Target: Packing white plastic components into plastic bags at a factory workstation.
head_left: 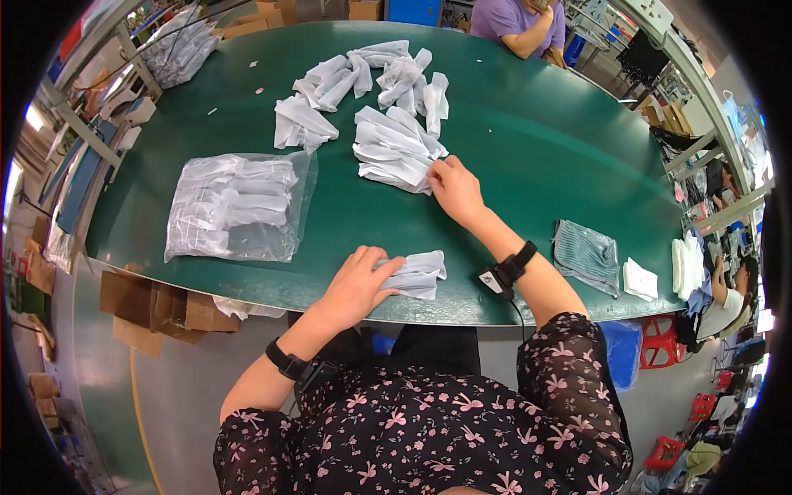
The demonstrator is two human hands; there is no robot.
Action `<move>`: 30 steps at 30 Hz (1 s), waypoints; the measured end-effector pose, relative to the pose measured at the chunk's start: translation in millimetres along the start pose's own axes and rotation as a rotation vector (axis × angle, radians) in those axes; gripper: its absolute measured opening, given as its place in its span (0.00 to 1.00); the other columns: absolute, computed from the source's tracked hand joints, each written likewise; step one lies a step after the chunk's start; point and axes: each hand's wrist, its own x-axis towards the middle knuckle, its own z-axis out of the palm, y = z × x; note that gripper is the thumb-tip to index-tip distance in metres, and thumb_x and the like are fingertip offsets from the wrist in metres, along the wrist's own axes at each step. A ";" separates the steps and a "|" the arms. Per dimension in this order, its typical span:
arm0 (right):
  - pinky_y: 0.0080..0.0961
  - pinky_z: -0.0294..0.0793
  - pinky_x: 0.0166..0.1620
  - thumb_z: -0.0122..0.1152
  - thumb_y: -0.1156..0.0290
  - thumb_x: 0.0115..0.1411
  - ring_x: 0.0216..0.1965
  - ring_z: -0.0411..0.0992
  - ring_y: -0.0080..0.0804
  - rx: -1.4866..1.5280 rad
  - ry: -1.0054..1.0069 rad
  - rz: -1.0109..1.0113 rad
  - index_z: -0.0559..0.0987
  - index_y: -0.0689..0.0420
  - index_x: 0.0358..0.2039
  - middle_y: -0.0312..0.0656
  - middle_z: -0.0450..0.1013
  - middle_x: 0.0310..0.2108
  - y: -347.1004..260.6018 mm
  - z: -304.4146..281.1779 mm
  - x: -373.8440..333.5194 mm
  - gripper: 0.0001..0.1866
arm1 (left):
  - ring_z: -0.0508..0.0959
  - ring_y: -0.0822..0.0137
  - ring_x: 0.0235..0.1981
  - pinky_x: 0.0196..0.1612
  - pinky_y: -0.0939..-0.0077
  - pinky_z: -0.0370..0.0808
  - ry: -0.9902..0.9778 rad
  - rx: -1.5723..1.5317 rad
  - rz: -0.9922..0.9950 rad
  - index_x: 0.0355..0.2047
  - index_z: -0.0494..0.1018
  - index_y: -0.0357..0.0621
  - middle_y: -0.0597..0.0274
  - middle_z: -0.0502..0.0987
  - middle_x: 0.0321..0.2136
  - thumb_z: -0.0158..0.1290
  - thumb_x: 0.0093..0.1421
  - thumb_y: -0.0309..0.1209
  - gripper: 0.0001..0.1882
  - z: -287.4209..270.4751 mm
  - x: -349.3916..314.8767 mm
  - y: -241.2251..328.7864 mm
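Close to the table's front edge, my left hand (356,285) grips the left end of a small bundle of pale wrapped packets (425,276), thumb on the near side and fingers on the far side. Farther out, my right hand (455,186) has its fingers pinched at the right edge of a pile of the same long white packets (392,147). What lies inside the thin wrapping cannot be made out. More loose packets (330,82) are heaped beyond the pile. Left of my hands lies a clear plastic bag (301,202) filled with rows of similar packets.
The green table (544,148) curves around me. At its right lie a grey-green striped cloth (587,256) and folded white cloths (640,280). A person in purple (507,29) sits across. Cardboard boxes (169,309) stand below the left edge, red stools (660,342) below the right.
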 end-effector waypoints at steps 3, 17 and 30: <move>0.34 0.72 0.31 0.60 0.73 0.54 0.29 0.73 0.41 0.079 0.070 -0.024 0.74 0.60 0.31 0.45 0.72 0.34 -11.3 -22.6 4.6 0.06 | 0.70 0.55 0.42 0.46 0.62 0.70 0.000 0.026 -0.011 0.50 0.70 0.43 0.56 0.69 0.39 0.63 0.48 0.32 0.27 -3.2 -3.1 0.1; 0.27 0.72 0.34 0.67 0.67 0.52 0.31 0.73 0.34 0.375 -0.166 -0.036 0.76 0.61 0.34 0.44 0.73 0.32 -55.0 -47.3 -5.4 0.13 | 0.69 0.57 0.42 0.45 0.62 0.66 -0.106 0.115 0.031 0.46 0.71 0.39 0.58 0.71 0.38 0.63 0.48 0.36 0.26 -6.3 1.7 1.3; 0.37 0.73 0.39 0.68 0.60 0.49 0.38 0.74 0.44 0.402 -0.780 -0.102 0.77 0.60 0.33 0.46 0.73 0.33 -38.1 -50.3 -24.9 0.17 | 0.68 0.49 0.50 0.52 0.59 0.67 -0.041 0.095 0.092 0.44 0.71 0.43 0.48 0.66 0.48 0.65 0.46 0.34 0.25 -12.6 8.4 -5.8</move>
